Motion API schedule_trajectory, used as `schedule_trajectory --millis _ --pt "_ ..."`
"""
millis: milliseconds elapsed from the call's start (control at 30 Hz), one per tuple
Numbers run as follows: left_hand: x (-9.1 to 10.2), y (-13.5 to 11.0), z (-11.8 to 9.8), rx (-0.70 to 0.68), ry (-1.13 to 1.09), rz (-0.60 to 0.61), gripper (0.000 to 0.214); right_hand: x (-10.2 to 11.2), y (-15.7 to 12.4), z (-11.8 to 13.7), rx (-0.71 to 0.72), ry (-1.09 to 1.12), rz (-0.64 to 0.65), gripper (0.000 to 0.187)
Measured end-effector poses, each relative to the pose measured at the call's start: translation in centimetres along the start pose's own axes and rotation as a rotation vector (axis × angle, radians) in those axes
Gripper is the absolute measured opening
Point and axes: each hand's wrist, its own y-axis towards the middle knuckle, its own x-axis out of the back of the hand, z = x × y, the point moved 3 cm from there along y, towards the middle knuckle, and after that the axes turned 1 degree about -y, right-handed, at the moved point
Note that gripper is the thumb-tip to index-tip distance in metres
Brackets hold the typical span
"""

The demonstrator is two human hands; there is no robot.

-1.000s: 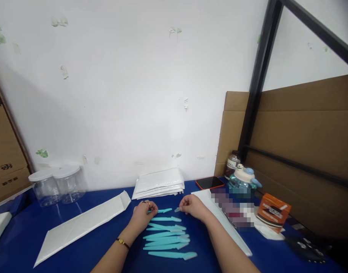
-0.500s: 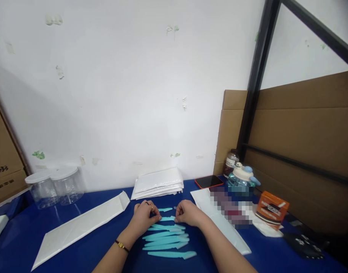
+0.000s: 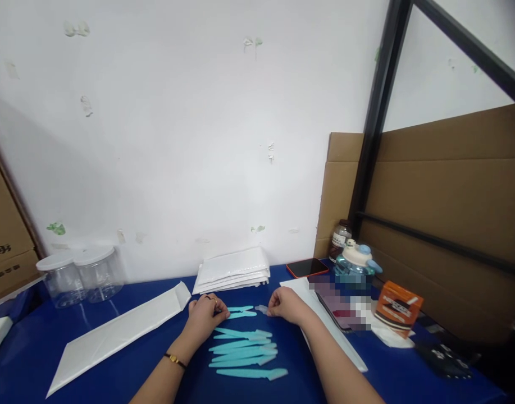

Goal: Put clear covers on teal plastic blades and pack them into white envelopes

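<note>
Several teal plastic razors lie in a row on the blue table in front of me. My left hand is closed on the handle end of one teal razor at the far end of the row. A second teal razor lies just behind it. My right hand pinches a small clear cap just off that razor's tip. A gold ring and a thin bracelet are on my left hand and wrist.
A long white sheet lies at the left, a stack of white mailers against the wall. Two clear jars stand far left. At the right are a phone, a water bottle, an orange box and cardboard panels.
My hands came together over the row half a second ago, then parted again. The right hand now holds the clear cap away from the razor's tip.
</note>
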Motion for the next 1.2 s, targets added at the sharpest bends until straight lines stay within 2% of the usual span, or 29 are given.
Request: schedule_trajectory --millis 100,200,333,467,633,733,1000,1200 --pt "0.0 -0.3 -0.5 -0.047 -0.021 -0.025 0.016 -0.2 -0.6 0.7 0.050 0.043 0.100 0.008" --pt "-0.1 -0.8 -1.3 -0.114 -0.043 0.040 0.017 -1.1 -1.1 1.2 0.083 -0.017 0.206 0.013" --pt "-0.1 -1.5 -2.2 -0.140 -0.035 0.135 0.019 -2.3 -0.9 1.1 0.101 -0.090 0.234 0.010" --pt "-0.3 -1.6 -2.6 -0.140 -0.014 0.166 0.021 -2.6 -0.5 1.1 0.123 -0.087 0.210 0.007" --pt "-0.6 -1.2 -2.1 -0.104 -0.021 0.115 0.020 -1.9 -0.6 1.6 0.166 -0.067 0.135 0.006" --pt "-0.5 -1.2 -1.7 -0.081 -0.018 0.089 0.020 -1.6 -0.6 1.4 0.140 -0.047 0.152 0.007" --pt "-0.4 -1.6 -2.6 -0.109 -0.016 0.189 0.015 -1.8 -0.5 1.7 0.147 -0.009 0.194 0.008" --pt "0.0 -1.3 -1.1 -0.060 0.000 0.138 0.013 -0.6 -0.2 0.2 0.062 -0.032 0.169 0.009"
